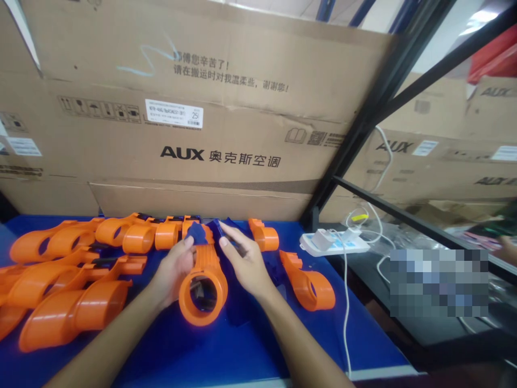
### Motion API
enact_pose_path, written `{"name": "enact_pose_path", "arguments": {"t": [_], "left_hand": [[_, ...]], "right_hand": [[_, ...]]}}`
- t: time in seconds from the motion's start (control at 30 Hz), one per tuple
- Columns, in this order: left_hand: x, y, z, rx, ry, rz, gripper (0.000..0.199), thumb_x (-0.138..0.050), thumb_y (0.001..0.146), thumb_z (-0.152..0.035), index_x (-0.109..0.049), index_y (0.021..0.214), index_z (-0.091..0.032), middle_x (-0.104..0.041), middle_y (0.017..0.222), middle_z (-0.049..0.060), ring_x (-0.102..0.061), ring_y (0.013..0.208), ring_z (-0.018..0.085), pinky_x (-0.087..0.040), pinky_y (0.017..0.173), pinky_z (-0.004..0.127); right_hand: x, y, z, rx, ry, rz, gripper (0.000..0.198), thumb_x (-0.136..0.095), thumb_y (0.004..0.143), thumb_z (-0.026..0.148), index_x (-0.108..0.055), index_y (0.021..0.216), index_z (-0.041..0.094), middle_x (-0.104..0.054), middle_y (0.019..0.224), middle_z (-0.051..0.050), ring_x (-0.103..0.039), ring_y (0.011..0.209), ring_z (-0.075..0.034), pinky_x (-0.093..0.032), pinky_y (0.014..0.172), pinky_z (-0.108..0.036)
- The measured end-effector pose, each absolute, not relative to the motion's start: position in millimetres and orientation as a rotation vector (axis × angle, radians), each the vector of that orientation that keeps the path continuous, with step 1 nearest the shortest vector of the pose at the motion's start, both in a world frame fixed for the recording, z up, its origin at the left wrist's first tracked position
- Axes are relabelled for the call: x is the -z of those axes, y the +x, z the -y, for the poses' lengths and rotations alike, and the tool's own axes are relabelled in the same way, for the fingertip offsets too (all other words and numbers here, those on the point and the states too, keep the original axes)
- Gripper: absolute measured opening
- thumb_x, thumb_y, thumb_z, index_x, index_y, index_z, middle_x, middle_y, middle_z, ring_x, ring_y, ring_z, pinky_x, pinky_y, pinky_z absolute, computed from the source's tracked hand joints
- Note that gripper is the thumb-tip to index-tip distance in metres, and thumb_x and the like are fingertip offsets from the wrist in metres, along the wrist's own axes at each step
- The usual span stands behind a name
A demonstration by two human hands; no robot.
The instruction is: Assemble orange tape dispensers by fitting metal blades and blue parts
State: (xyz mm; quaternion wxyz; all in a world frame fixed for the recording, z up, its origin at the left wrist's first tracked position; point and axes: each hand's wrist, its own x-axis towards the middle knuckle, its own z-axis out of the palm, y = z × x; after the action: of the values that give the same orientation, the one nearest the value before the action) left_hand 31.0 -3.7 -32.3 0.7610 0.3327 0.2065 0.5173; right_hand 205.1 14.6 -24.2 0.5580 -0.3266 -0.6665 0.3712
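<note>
- Head view: the left hand (173,272) closes around the left side of an orange part (207,261), near the middle of the blue table (194,350); its thumb lies against a blue piece (196,233) at the part's far end; the part's round ring faces the near side.
- The right hand (248,264) is just right of the part, fingers bent; its thumb and forefinger touch a blue strip (218,230); whether they pinch it, I cannot tell.
- Dark blue cloth (240,304) lies under the right hand, to the right of the ring.
- Many more orange pieces (103,304) lie in rows at left, near and far, some with dark strips; two others lie at right, a far one (267,238) and a nearer one (317,293).
- A white power strip (311,245) with plugs sits at the table's right edge; a white cable (346,307) runs from it to the near edge.
- Behind the table stands a cardboard panel (238,183) printed AUX; a black frame (351,140) slants up at right, with cartons (452,126) beyond.
</note>
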Motion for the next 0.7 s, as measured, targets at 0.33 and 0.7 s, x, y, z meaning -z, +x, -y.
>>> {"name": "enact_pose_path", "arguments": {"t": [0.33,0.7], "left_hand": [[32,28,0,-1.169,0.716,-0.454,0.051,-0.061,0.092,-0.047,-0.064,0.132,-0.017,-0.078,0.112,0.015,-0.074,0.105,0.034,-0.057,0.093,0.046],[43,27,-9,-1.425,0.793,-0.605,0.038,-0.080,0.080,-0.031,-0.069,0.114,-0.019,-0.074,0.121,0.010,-0.070,0.110,0.026,-0.053,0.094,0.036]], "right_hand": [[24,204,-14,-1.020,-0.670,1.661,0.044,-0.068,0.095,0.040,-0.064,0.138,0.031,-0.062,0.145,-0.005,-0.057,0.135,-0.025,-0.044,0.118,-0.047],[13,223,-16,-0.877,-0.623,1.724,0.037,-0.073,0.091,0.035,-0.072,0.128,0.033,-0.066,0.139,-0.005,-0.055,0.136,-0.029,-0.040,0.118,-0.054]]}}
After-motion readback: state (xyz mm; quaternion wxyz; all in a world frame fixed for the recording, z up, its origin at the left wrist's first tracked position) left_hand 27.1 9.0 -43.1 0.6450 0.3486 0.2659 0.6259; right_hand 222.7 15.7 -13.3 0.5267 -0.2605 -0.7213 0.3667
